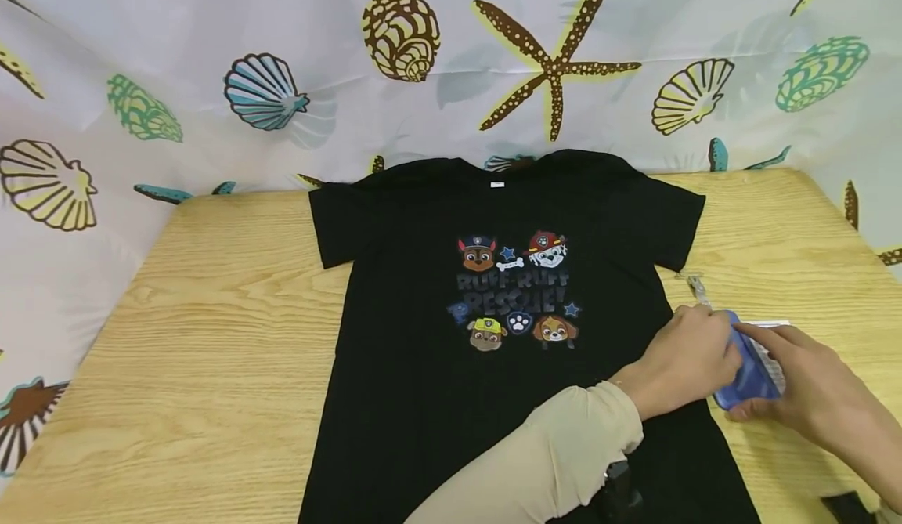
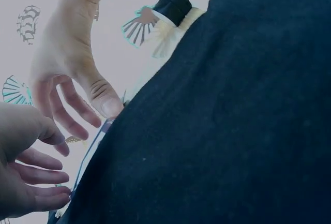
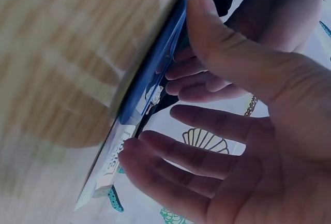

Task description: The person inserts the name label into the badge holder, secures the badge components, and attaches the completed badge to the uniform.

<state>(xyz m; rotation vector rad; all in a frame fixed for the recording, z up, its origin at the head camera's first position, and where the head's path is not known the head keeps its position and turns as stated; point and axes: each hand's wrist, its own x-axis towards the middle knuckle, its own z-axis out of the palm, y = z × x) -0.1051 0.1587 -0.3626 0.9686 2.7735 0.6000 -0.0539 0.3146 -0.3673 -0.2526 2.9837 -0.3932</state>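
Note:
A flat blue badge holder [image 1: 748,383] lies on the table beside the right edge of a black T-shirt [image 1: 423,399]. Pale printed matter shows at its right side, and a metal clip [image 1: 696,286] lies above it. My left hand [image 1: 687,363] reaches across the shirt, fingertips at the holder's left side. Around the other side is my right hand [image 1: 820,383], its thumb at the near edge and its fingers toward the far edge. In the right wrist view, the right hand's fingers [image 3: 191,157] are spread and loosely bent beside the holder [image 3: 155,63].
The wooden table [image 1: 211,336] extends to both sides of the shirt, which has cartoon dog heads [image 1: 517,293] on its chest. A white cloth [image 1: 338,7] printed with shells and starfish hangs behind the table. A white printed piece [image 3: 111,157] lies beyond the holder.

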